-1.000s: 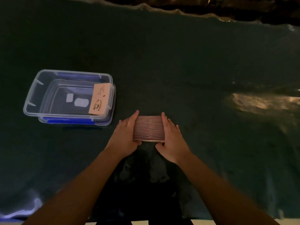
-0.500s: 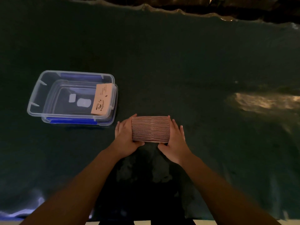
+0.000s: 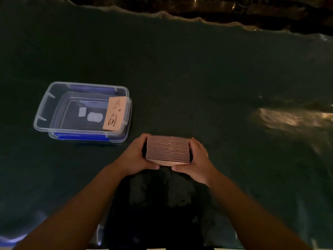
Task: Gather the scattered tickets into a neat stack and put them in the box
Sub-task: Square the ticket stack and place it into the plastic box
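Note:
A thick stack of tan tickets (image 3: pixel 168 150) stands on edge near the table's front centre, its striped edges facing up. My left hand (image 3: pixel 137 155) clasps its left end and my right hand (image 3: pixel 195 160) clasps its right end, thumbs under the near face. A clear plastic box (image 3: pixel 45 109) with blue clips sits to the left. One tan ticket (image 3: pixel 115 114) with a coffee-cup print leans inside the box against its right wall.
A dark green cloth (image 3: pixel 180 78) covers the table, its wavy far edge at the top. A bright glare patch (image 3: pixel 292 120) lies on the cloth at the right. The cloth bunches darkly below my hands.
The stack has been squeezed together and raised slightly off the cloth between both hands; my thumbs now wrap under its near face. The box and its ticket have not moved.

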`<action>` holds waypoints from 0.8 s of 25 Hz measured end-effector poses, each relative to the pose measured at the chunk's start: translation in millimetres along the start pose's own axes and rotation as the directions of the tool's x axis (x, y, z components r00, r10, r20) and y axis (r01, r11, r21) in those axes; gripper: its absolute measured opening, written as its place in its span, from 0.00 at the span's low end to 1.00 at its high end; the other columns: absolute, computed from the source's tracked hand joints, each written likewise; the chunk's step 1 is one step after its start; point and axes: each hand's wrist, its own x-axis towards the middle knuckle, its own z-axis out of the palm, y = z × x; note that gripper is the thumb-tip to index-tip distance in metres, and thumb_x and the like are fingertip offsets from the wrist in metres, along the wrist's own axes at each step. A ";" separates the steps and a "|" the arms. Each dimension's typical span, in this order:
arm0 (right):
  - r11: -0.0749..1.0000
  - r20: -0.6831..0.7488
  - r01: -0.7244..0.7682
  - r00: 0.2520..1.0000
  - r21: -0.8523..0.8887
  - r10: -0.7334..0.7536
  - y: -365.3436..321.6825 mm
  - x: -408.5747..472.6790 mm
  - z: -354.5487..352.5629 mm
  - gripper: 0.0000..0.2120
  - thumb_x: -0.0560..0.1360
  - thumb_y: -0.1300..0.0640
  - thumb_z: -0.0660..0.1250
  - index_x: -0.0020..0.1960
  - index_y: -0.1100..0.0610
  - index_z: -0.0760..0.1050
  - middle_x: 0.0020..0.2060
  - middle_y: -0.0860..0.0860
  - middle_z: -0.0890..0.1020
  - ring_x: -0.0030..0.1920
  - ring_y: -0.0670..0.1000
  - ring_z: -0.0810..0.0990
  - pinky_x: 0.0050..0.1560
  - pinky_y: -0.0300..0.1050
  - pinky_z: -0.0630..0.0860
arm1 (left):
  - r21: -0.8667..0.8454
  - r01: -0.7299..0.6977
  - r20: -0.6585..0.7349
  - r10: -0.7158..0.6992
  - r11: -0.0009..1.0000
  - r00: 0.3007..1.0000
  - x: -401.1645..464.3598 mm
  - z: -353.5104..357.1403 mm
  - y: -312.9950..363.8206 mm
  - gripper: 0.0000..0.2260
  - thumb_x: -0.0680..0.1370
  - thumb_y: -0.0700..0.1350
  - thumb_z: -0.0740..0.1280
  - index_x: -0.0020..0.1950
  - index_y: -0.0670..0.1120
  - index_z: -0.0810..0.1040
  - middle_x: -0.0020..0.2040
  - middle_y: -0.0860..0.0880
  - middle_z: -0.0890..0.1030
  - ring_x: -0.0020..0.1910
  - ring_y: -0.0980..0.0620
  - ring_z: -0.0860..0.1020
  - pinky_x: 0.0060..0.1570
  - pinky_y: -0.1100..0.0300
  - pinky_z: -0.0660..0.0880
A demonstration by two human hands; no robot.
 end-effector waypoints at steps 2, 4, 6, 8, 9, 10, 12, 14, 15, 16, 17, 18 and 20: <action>0.980 0.069 -0.018 0.998 0.196 0.005 -7.0 -2.2 -7.9 0.43 0.56 0.43 0.85 0.68 0.36 0.71 0.66 0.39 0.81 0.76 0.51 0.73 0.79 0.65 0.65 | -0.174 0.015 0.067 -0.004 0.985 0.998 -4.4 -10.1 7.6 0.39 0.62 0.45 0.86 0.66 0.62 0.72 0.64 0.60 0.81 0.67 0.61 0.77 0.68 0.53 0.73; 0.931 0.106 -0.037 0.994 0.362 -0.001 -15.2 -4.8 -15.8 0.44 0.55 0.50 0.88 0.66 0.39 0.73 0.62 0.40 0.85 0.67 0.47 0.82 0.71 0.61 0.78 | -0.330 0.024 0.086 0.004 0.944 0.996 -9.3 -18.3 17.2 0.37 0.62 0.45 0.86 0.64 0.64 0.75 0.64 0.60 0.83 0.65 0.59 0.80 0.63 0.53 0.80; 0.876 0.146 -0.067 0.989 0.478 -0.004 -29.0 -8.1 -26.3 0.45 0.54 0.52 0.90 0.67 0.44 0.74 0.61 0.42 0.87 0.65 0.48 0.85 0.64 0.55 0.83 | -0.496 0.019 0.075 0.020 0.868 0.997 -13.1 -21.9 28.4 0.35 0.62 0.44 0.85 0.64 0.63 0.77 0.64 0.55 0.84 0.65 0.53 0.82 0.59 0.52 0.83; 0.842 0.191 -0.089 0.981 0.531 -0.017 -46.9 -11.3 -37.4 0.47 0.53 0.48 0.91 0.68 0.46 0.75 0.61 0.42 0.87 0.64 0.48 0.85 0.59 0.50 0.85 | -0.667 0.010 0.057 0.037 0.745 0.998 -13.7 -20.7 41.5 0.37 0.63 0.41 0.83 0.69 0.57 0.76 0.64 0.47 0.84 0.66 0.45 0.82 0.58 0.49 0.83; 0.841 0.212 -0.097 0.977 0.532 -0.022 -55.8 -13.6 -43.1 0.48 0.52 0.45 0.91 0.68 0.45 0.74 0.60 0.41 0.87 0.64 0.47 0.85 0.60 0.50 0.85 | -0.728 -0.005 0.035 0.044 0.685 0.998 -14.1 -19.8 48.9 0.38 0.64 0.40 0.82 0.72 0.52 0.74 0.64 0.43 0.83 0.66 0.43 0.82 0.59 0.47 0.83; 0.846 0.230 -0.099 0.973 0.523 -0.029 -65.0 -15.9 -49.6 0.49 0.51 0.42 0.91 0.69 0.43 0.74 0.61 0.41 0.87 0.64 0.46 0.85 0.62 0.50 0.84 | -0.770 -0.025 0.001 0.041 0.638 0.999 -14.9 -19.8 57.7 0.38 0.64 0.40 0.81 0.73 0.49 0.72 0.64 0.41 0.83 0.66 0.42 0.82 0.59 0.46 0.82; 0.855 0.252 -0.081 0.966 0.512 -0.059 -81.8 -20.6 -61.8 0.51 0.52 0.35 0.88 0.71 0.41 0.73 0.62 0.39 0.87 0.66 0.45 0.83 0.65 0.49 0.82 | -0.813 -0.064 -0.072 0.009 0.579 0.997 -17.5 -21.7 73.8 0.38 0.63 0.42 0.79 0.72 0.46 0.72 0.61 0.41 0.85 0.63 0.41 0.83 0.56 0.47 0.83; 0.849 0.220 -0.019 0.969 0.528 -0.115 -97.7 -25.5 -75.1 0.54 0.54 0.29 0.84 0.75 0.42 0.70 0.65 0.39 0.85 0.68 0.46 0.82 0.68 0.50 0.79 | -0.806 -0.100 -0.147 -0.033 0.583 0.989 -22.0 -26.6 89.8 0.34 0.63 0.42 0.79 0.68 0.48 0.75 0.55 0.45 0.88 0.59 0.44 0.86 0.49 0.52 0.85; 0.850 0.187 0.017 0.973 0.526 -0.135 -106.0 -26.6 -81.5 0.57 0.54 0.27 0.83 0.78 0.42 0.67 0.68 0.38 0.82 0.69 0.46 0.80 0.69 0.52 0.78 | -0.790 -0.109 -0.174 -0.050 0.603 0.983 -24.5 -28.7 97.1 0.32 0.64 0.41 0.80 0.66 0.49 0.76 0.52 0.47 0.88 0.57 0.45 0.86 0.45 0.55 0.85; 0.862 0.162 0.053 0.975 0.504 -0.155 -114.5 -26.7 -86.7 0.59 0.53 0.27 0.82 0.79 0.41 0.66 0.70 0.36 0.78 0.69 0.44 0.79 0.68 0.52 0.78 | -0.772 -0.112 -0.193 -0.064 0.626 0.979 -26.3 -30.5 102.5 0.31 0.65 0.40 0.80 0.65 0.50 0.77 0.52 0.47 0.88 0.56 0.46 0.87 0.43 0.57 0.85; 0.879 0.158 0.090 0.970 0.468 -0.183 -123.8 -26.6 -90.8 0.57 0.54 0.27 0.83 0.78 0.39 0.67 0.69 0.35 0.77 0.68 0.42 0.78 0.66 0.51 0.80 | -0.758 -0.113 -0.209 -0.075 0.643 0.975 -29.0 -31.9 108.2 0.30 0.65 0.41 0.81 0.65 0.50 0.77 0.53 0.46 0.88 0.55 0.46 0.87 0.42 0.59 0.85; 0.894 0.170 0.119 0.963 0.433 -0.211 -132.7 -26.1 -92.8 0.50 0.56 0.30 0.83 0.74 0.37 0.70 0.68 0.35 0.77 0.65 0.41 0.80 0.62 0.50 0.84 | -0.745 -0.114 -0.222 -0.083 0.657 0.972 -31.7 -32.9 113.0 0.29 0.66 0.42 0.80 0.66 0.50 0.77 0.54 0.45 0.87 0.55 0.46 0.87 0.42 0.59 0.85; 0.911 0.194 0.154 0.951 0.382 -0.241 -150.8 -24.1 -90.7 0.32 0.65 0.39 0.83 0.65 0.33 0.74 0.64 0.39 0.82 0.57 0.40 0.86 0.49 0.44 0.87 | -0.726 -0.128 -0.253 -0.088 0.676 0.964 -37.8 -36.4 118.2 0.26 0.68 0.43 0.77 0.66 0.47 0.76 0.57 0.43 0.86 0.56 0.45 0.86 0.45 0.55 0.85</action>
